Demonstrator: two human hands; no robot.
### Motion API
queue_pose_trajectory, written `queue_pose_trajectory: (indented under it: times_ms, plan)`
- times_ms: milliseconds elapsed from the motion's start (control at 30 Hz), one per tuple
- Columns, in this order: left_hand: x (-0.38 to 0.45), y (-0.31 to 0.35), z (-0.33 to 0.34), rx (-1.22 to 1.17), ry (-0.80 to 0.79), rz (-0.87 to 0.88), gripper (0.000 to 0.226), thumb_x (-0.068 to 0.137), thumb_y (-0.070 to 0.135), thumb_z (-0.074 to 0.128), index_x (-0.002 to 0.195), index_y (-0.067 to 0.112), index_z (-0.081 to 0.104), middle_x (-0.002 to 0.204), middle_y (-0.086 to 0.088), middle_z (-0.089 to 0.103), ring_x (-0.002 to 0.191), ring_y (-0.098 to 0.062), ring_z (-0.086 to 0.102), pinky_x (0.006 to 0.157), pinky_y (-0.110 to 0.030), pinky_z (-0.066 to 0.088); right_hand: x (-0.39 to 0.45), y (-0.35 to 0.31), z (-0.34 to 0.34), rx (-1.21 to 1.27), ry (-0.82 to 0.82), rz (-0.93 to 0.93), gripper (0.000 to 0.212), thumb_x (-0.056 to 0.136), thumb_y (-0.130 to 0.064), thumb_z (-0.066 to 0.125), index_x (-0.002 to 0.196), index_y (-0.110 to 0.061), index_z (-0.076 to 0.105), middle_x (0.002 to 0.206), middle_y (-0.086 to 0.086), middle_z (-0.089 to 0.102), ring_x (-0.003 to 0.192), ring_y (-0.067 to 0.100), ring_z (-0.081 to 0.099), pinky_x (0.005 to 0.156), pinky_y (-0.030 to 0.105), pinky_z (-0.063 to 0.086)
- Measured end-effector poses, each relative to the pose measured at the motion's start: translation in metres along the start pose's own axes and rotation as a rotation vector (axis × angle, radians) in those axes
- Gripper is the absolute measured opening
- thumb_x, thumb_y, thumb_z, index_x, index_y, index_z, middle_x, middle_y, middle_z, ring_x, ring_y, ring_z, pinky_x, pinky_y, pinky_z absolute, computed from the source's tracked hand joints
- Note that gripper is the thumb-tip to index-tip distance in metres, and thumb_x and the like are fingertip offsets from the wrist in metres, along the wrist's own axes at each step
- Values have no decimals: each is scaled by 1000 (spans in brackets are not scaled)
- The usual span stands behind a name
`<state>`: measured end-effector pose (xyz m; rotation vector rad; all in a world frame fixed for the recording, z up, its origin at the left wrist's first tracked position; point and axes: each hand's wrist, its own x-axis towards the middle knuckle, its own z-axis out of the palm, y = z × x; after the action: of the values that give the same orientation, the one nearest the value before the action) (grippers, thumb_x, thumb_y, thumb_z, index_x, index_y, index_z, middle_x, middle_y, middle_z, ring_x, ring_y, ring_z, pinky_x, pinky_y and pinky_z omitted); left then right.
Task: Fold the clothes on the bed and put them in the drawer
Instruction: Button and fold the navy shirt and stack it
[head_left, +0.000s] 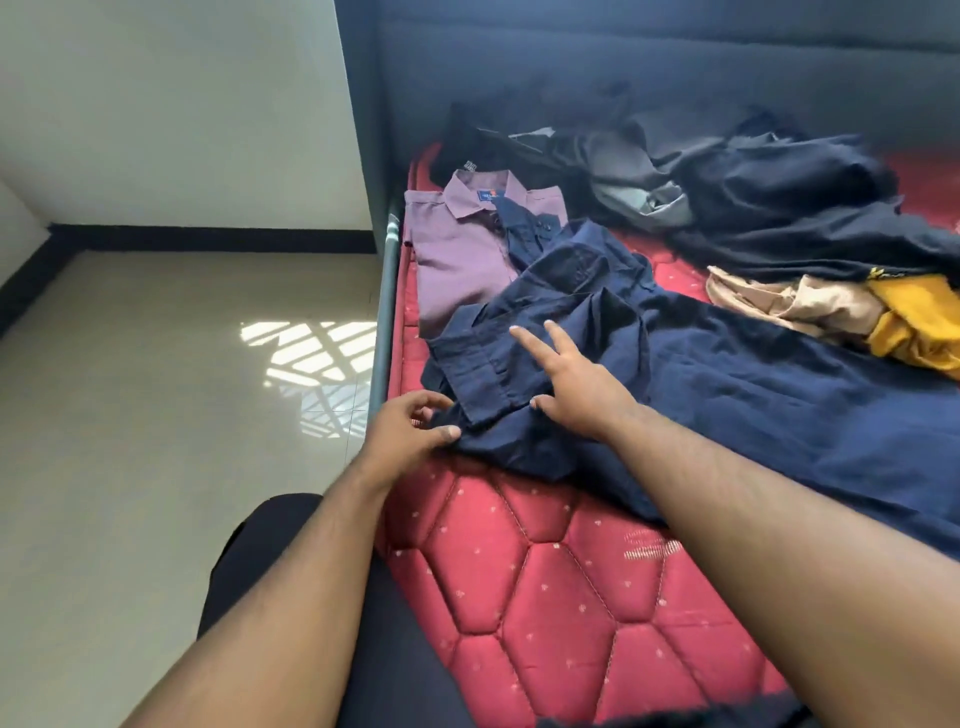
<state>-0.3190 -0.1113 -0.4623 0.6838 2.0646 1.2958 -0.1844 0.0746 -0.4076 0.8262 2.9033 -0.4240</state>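
The navy shirt (597, 332) lay spread on the red mattress of the bed (545, 597), near its left edge, with its collar end pointing away toward the headboard and its body running out to the right. Its long axis therefore ran roughly across the bed from the far left to the near right. One sleeve (483, 364) was folded back over the body, its cuff end lying toward the near left corner, just where both hands met it.

The left hand (410, 426) was at that corner of the cloth, thumb and fingers curled onto the shirt's near-left edge in what looked like a pinch, though how much fabric it had was hard to tell. The right hand (571, 379) rested on top of the folded sleeve with fingers straight and splayed, pressing the cloth flat and gripping nothing. The left hand was nearer the free edge; the right lay further in, toward the shirt's middle. The next fold would probably turn on that edge being carried rightward over the pinned part.

Just beyond, touching the navy shirt, a purple shirt (462, 249) lay already folded. Further right sat a heap of dark clothes (753, 192) and a tan and yellow bundle (841, 312), still unfolded. No drawer was in view.
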Motion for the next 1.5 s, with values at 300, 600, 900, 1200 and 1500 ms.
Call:
queue_pose_trajectory:
  times_ms: [300,600,900,1200,1500]
  plan:
    - [1,3,-14,-133,-244,-126,35,76,6,83,108,12,70,94,-10,70,81,-14,65,83,-31,55,55,-6,-80,1163,178,150,13,93,2,59,83,-5,58,74,10,56,52,12,60,55,29,58]
    - [11,3,-15,-68,29,-196,27,92,25,68,70,13,58,56,-6,50,38,-12,48,38,-20,33,-13,29,-63,912,376,75,14,95,-18,61,85,-23,52,85,0,53,53,19,62,51,35,53]
    - [-3,-12,12,283,270,-17,27,93,47,62,85,21,59,86,-1,66,82,-26,59,72,-35,45,-97,33,86,150,175,-108,47,77,-30,63,123,-18,66,130,11,58,118,30,57,99,45,48]
    - [-5,-5,8,456,485,44,45,92,38,66,128,13,58,124,-19,55,113,-43,53,93,-50,43,-151,105,41,44,-95,-140,61,88,-32,65,145,-19,47,145,7,48,135,23,42,114,32,29]
    - [-30,62,194,970,-428,1097,63,90,57,44,135,15,58,136,-7,60,129,-30,54,108,-49,40,-214,259,-12,243,19,644,63,88,-5,61,146,-14,39,130,14,57,124,30,53,104,32,36]
